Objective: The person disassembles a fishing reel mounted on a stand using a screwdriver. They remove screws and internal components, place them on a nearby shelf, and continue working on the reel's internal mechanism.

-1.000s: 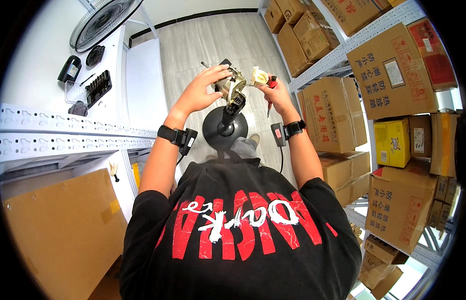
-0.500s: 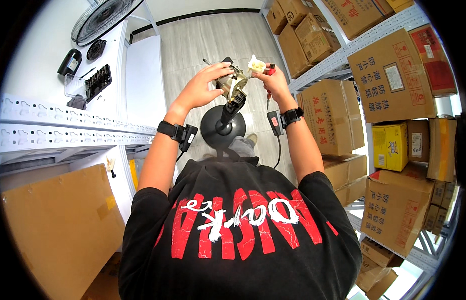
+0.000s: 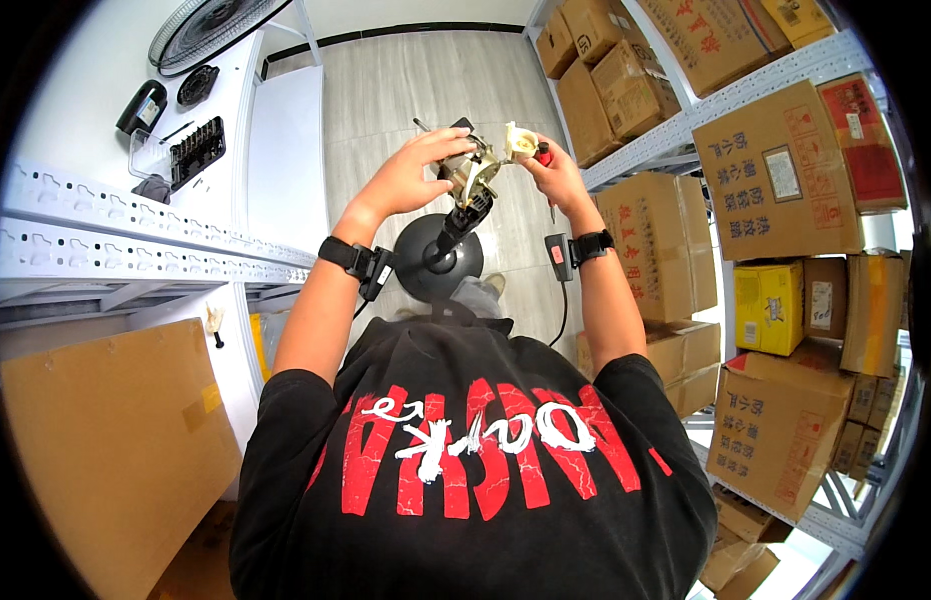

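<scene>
left hand fingers: the left hand (image 3: 411, 178) has its fingers (image 3: 448, 140) spread and curled over the top and left side of the motor (image 3: 473, 172), touching it; a loose cupping grip, not a fist
right hand fingers: the right hand (image 3: 558, 178) has its fingertips pinched shut on a small cream plastic part (image 3: 519, 143), held just beside the upper right of the motor; a red-handled tool (image 3: 544, 154) shows between the fingers and the palm, how it is gripped cannot be told
motor: bare metal fan motor with the housing off, sits on top of the black neck (image 3: 456, 225), tilted slightly; both hands meet at it, in front of the person's chest
stand: neck runs down to a round black base (image 3: 416, 262) on the floor (image 3: 386, 90), just ahead of the person's feet
wrists: black band with a small box on the left wrist (image 3: 354, 262); black band on the right wrist (image 3: 593, 244), a small dark unit with a red patch (image 3: 558, 256) hangs beside it with a cord running down
person: black shirt with red and white print (image 3: 476, 440), fills the lower middle
left side: white workbench (image 3: 106, 130); fan grille (image 3: 211, 25) at its far corner, black tray of bits (image 3: 196, 152) and a dark bottle-shaped thing (image 3: 143, 105) near the front edge; big cardboard sheet (image 3: 106, 450) below it
right side: metal shelving (image 3: 746, 90) packed with brown cardboard boxes (image 3: 776, 190), one yellow box (image 3: 769, 308) among them
</scene>
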Tool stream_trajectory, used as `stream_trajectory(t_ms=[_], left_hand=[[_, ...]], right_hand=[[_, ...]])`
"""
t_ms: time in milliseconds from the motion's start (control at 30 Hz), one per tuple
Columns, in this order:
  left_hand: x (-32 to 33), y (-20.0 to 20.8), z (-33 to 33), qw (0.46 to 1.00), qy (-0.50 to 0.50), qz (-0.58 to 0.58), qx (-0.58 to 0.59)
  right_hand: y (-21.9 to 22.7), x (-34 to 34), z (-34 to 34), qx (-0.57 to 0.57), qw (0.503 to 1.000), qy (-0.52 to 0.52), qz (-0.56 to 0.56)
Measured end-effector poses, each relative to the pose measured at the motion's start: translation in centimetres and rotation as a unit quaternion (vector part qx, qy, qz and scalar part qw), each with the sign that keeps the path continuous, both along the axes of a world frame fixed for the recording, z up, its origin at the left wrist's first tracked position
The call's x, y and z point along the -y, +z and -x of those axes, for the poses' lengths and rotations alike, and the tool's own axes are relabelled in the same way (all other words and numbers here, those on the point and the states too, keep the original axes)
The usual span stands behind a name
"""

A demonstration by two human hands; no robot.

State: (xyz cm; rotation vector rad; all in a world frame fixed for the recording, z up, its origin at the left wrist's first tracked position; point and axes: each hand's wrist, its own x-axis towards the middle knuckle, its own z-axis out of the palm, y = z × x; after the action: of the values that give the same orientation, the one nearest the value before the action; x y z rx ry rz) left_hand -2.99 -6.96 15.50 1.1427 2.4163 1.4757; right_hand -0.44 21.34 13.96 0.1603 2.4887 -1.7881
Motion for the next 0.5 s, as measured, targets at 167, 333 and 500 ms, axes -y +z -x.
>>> stream_trajectory(t_ms=[167, 333, 500], left_hand=[[0.1, -0.1, 0.0, 1.0, 0.001, 0.006, -0.017], [0.2, -0.5, 0.1, 1.0, -0.002, -0.013, -0.017], [-0.1, 0.0, 0.0, 1.0, -0.009, -0.013, -0.008]], right_hand=[[-1.0, -0.2, 0.0, -0.033, 0.999, 0.01, -0.014], [-1.2, 1.2, -0.3, -0.073, 0.995, -0.038, 0.064], [-2.6, 1.0, -0.1, -0.135, 0.99, -0.002, 0.035]])
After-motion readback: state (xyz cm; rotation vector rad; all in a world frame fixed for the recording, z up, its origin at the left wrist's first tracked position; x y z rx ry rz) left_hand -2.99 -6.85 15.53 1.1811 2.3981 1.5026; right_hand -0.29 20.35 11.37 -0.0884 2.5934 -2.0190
